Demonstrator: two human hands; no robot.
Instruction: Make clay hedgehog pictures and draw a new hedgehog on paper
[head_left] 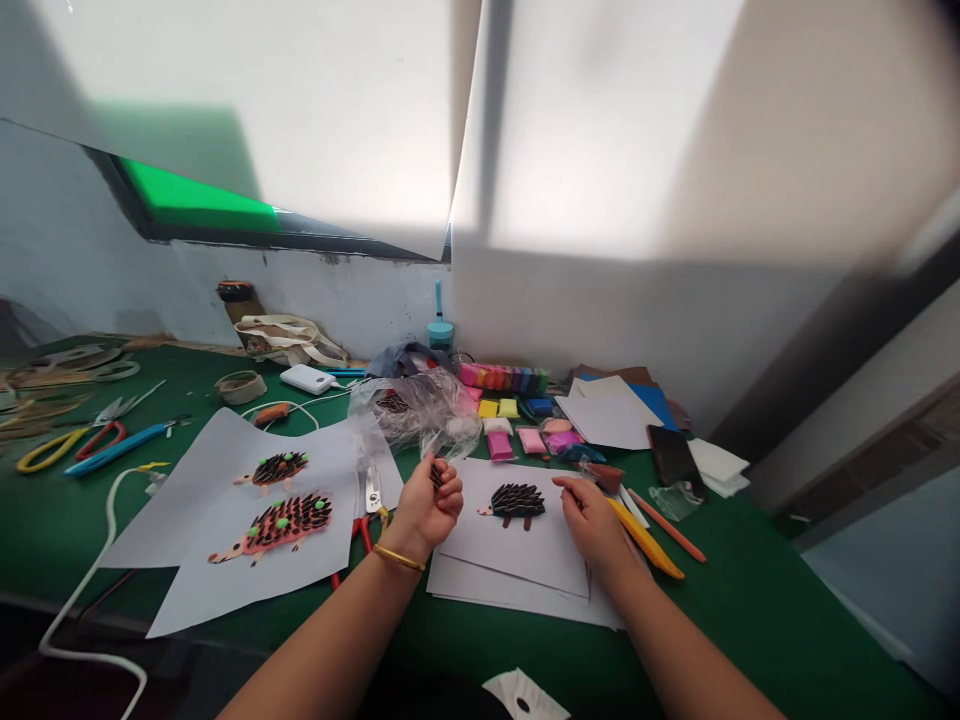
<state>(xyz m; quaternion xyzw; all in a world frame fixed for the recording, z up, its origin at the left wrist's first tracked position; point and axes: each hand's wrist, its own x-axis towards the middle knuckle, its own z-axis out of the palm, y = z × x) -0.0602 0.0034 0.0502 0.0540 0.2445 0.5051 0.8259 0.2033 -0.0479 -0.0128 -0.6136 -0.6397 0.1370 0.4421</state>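
Observation:
My left hand [431, 502] is curled, palm up, around a few dark seeds [437, 476] that show between its fingers. It hovers over the left edge of the white paper [510, 558]. On that paper is a hedgehog picture [517, 503] with a pale snout, brown feet and overlapping dark seeds as spines. Beside the hedgehog's right end, my right hand [592, 515] has thumb and fingers pinched together; whatever they may hold is hidden. Two more hedgehog pictures, a small one [280, 468] and a larger pink one with green dots [281, 525], lie on sheets at the left.
Red-handled scissors [373, 492] lie by my left wrist. Behind are a plastic bag [420, 405] and coloured clay packs [499, 445]. A yellow cutter [645, 540] and a phone [675, 460] sit at the right. Yellow-and-red-handled scissors [67, 447] and a white cable [111, 520] occupy the left.

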